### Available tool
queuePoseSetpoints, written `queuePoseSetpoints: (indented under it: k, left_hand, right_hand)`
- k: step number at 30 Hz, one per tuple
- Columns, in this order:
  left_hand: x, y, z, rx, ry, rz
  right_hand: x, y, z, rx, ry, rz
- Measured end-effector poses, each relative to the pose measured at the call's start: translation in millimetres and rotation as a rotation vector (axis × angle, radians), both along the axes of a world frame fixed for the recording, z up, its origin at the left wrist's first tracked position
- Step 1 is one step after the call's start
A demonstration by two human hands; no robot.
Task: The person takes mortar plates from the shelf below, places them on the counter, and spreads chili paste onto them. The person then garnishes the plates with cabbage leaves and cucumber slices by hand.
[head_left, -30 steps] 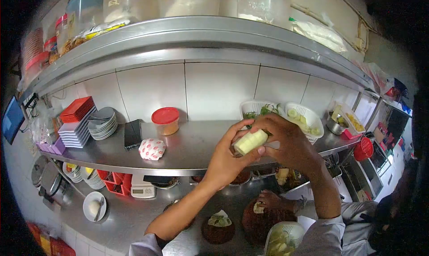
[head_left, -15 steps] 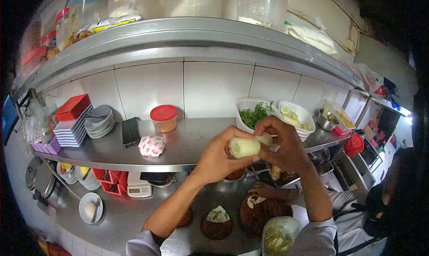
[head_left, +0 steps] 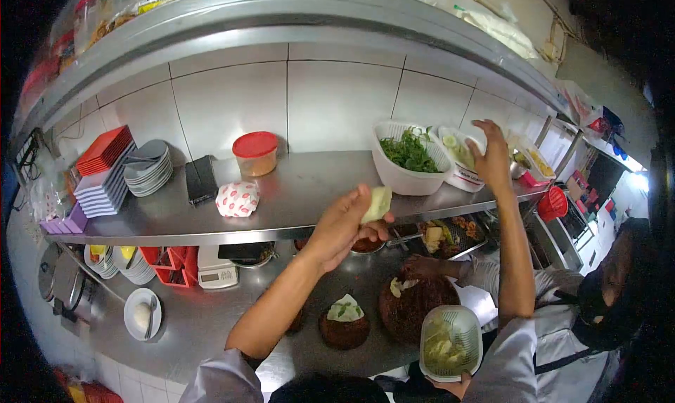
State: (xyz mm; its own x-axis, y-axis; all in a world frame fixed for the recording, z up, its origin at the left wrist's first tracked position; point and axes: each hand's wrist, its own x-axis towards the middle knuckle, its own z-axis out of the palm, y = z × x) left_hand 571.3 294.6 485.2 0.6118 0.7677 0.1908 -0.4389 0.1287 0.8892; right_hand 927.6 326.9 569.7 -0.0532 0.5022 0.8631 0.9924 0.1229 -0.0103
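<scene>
My left hand (head_left: 341, 227) is closed around a pale green vegetable piece (head_left: 377, 204), held above the front edge of the steel shelf. My right hand (head_left: 490, 153) is raised over a small white basket (head_left: 470, 179), its fingers apart and nothing seen in them. Pale green cucumber pieces (head_left: 458, 152) lie in that basket. Just left of it stands a larger white basket (head_left: 408, 183) of leafy greens (head_left: 410, 152).
A co-worker's hand (head_left: 422, 267) reaches over a dark round mortar (head_left: 394, 318). Another hand (head_left: 453, 387) supports a white basket (head_left: 473, 325) below. A red-lidded tub (head_left: 255, 157), paper-wrapped bundle (head_left: 237, 200), plates (head_left: 150, 178) and scale (head_left: 213, 268) stand leftward. An upper shelf (head_left: 302, 9) runs overhead.
My right hand has left the vegetable piece and moved up and right to the small basket. My left hand keeps the piece. The lower white basket has been lifted. The view has tilted down.
</scene>
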Motion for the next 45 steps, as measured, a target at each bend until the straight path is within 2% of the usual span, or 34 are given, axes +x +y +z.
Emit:
queuePoseSetpoints:
  k: [1, 2, 3, 5, 8, 12, 15, 18, 23, 24, 29, 32, 35, 38, 39, 41, 44, 45]
  left_hand:
    - [-2, 3, -5, 0.029, 0.001, -0.014]
    - [-4, 3, -16, 0.041, 0.008, -0.029]
    - [-8, 1, -26, 0.050, 0.023, -0.047]
    - [-14, -7, -34, 0.044, 0.055, -0.028]
    - [-28, -12, -46, 0.050, 0.074, -0.028]
    - [-39, -32, -47, -0.052, -0.028, 0.139]
    - [-49, -37, -56, -0.192, -0.093, 0.077]
    - [-61, -43, -58, 0.176, 0.182, 0.202]
    - [-82, -47, -54, 0.283, 0.286, 0.123]
    - [-84, -49, -55, 0.300, 0.300, 0.114]
    - [-84, -51, -65, 0.071, 0.173, 0.051]
    - [-80, -51, -72, -0.062, 0.107, 0.038]
    - [-76, -54, -79, -0.110, 0.057, 0.038]
    - [-73, -60, -86, -0.163, -0.034, 0.015]
    - [-72, -62, -88, -0.190, -0.070, 0.002]
    - [-69, -60, -107, -0.096, 0.081, 0.065]
    - [-70, -59, -127, -0.080, 0.176, 0.094]
    - [-71, -58, -130, -0.093, 0.183, 0.094]
  right_hand:
    - [-45, -26, 7, -0.093, 0.096, 0.146]
    - [-91, -56, 10, -0.389, 0.423, 0.396]
    - [-119, -68, -3, -0.499, 0.451, 0.764]
    - [-179, -109, -17, -0.697, 0.428, 0.709]
    - [-213, -119, -40, -0.690, 0.371, 0.655]
    - [-231, -122, -72, -0.474, 0.392, 0.602]
    - [-238, -126, -90, -0.366, 0.395, 0.558]
    - [-237, -131, -101, -0.398, 0.431, 0.544]
    - [-232, -134, -125, -0.457, 0.526, 0.672]
    - [-233, -137, -126, -0.488, 0.601, 0.694]
    - [-233, -141, -140, -0.558, 0.921, 0.829]
    - [-229, -139, -157, -0.499, 0.976, 0.845]
    - [-230, -131, -179, -0.375, 1.079, 1.030]
    - [-238, -134, -184, -0.471, 1.319, 0.819]
    - [-238, -135, -183, -0.527, 1.172, 0.728]
    - [-237, -140, -181, -0.632, 0.879, 0.545]
    - [-240, -143, -188, -0.578, 0.639, 0.530]
    - [-241, -143, -194, -0.558, 0.708, 0.561]
